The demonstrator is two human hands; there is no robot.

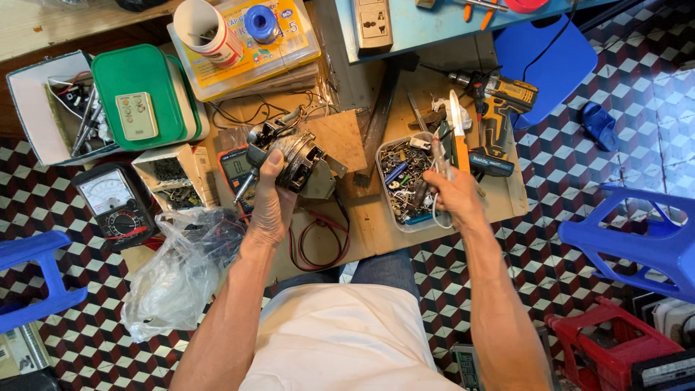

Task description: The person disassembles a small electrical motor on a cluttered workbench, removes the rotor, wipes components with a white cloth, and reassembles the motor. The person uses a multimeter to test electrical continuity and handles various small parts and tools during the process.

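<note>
My left hand [271, 206] grips a small grey electric motor [289, 153] with copper windings and lifts it above a low wooden board [376, 224]. My right hand [450, 195] holds an orange-handled knife [458, 130] with its pale blade pointing away from me. That hand hovers over the right edge of a clear plastic tub [405, 181] full of screws and small metal parts. A white cord loops down by the right fingers.
A yellow cordless drill [499, 108] lies right of the knife. At the left are an analog meter [112, 203], a green tray with a remote [137, 101], a clear plastic bag [181, 268] and red wire [318, 242]. Blue plastic stools [637, 239] stand on the tiled floor.
</note>
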